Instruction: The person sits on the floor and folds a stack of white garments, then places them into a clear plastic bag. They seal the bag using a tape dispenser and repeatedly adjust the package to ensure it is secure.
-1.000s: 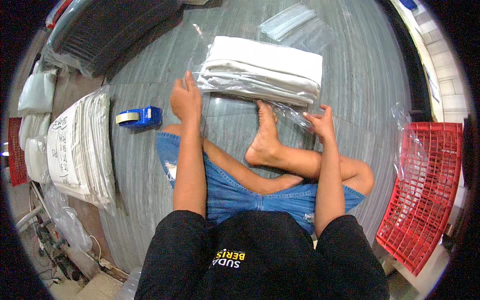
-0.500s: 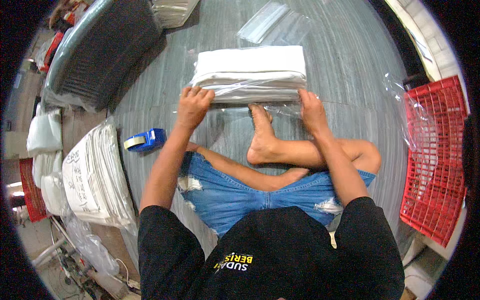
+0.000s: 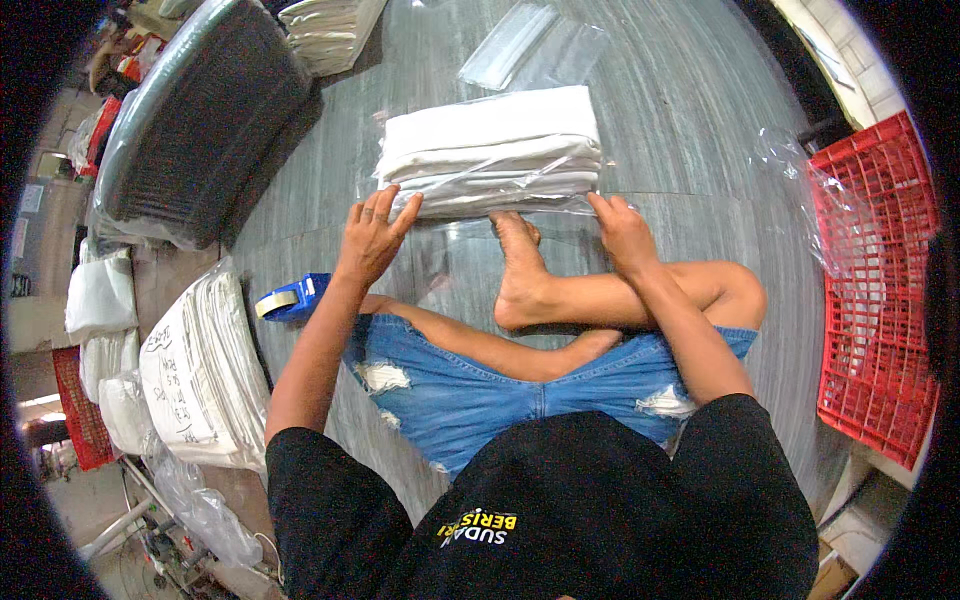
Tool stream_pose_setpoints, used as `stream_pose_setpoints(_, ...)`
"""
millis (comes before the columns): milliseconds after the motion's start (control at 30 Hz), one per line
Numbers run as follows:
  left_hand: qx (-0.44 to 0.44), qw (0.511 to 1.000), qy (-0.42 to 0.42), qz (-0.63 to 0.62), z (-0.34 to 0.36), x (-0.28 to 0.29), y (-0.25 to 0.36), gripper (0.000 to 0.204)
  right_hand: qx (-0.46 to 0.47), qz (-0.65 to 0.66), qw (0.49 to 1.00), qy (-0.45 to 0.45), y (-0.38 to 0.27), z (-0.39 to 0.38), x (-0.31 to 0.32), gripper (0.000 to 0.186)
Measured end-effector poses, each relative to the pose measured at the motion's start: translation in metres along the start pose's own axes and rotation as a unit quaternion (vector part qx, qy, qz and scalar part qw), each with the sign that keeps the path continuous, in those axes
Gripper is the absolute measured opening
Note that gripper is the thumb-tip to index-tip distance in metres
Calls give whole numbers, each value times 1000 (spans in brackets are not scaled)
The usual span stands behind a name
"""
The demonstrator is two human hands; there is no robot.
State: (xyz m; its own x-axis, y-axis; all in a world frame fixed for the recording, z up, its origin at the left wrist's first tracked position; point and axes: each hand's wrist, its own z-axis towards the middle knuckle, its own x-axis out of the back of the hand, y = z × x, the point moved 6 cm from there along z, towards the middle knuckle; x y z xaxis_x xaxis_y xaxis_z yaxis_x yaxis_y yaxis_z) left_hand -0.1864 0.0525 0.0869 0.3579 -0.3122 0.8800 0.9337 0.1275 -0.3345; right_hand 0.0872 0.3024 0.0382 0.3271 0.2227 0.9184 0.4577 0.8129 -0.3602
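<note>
A stack of folded white cloth (image 3: 488, 130) lies in a clear plastic bag beyond my crossed legs. My left hand (image 3: 371, 232) is at the near left corner of the bag, fingers bent on the plastic. My right hand (image 3: 622, 232) is closed on the bag's near right corner, beside my bare foot. A blue tape dispenser (image 3: 312, 294) stands left of my knee, partly behind my left forearm.
Flat clear bags (image 3: 530, 48) lie beyond the stack. A dark, plastic-wrapped bulky item (image 3: 190, 130) stands back left, near more folded cloth (image 3: 320, 30). Bagged white bundles (image 3: 200, 360) are at left. A red plastic crate (image 3: 870, 290) is at right, with loose plastic beside it.
Both hands have moved onto the bag's near corners, the left downward, and the right has closed from a more open shape. The view has shifted slightly.
</note>
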Motion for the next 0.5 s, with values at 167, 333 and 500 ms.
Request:
stream_pose_setpoints(167, -14, 996, -89, 12, -44, -1, -37, 45, 14, -40, 998, 39, -6, -6, -1, 30)
stream_pose_setpoints(333, -11, 994, -110, 1, -62, 5, -43, 34, 56, -101, 991, -65, 6, -7, -6, 26)
stream_pose_setpoints(500, 8, 1000, -16, 22, -58, 10, -34, 38, 115, -160, 980, -14, 2, -6, 7, 29)
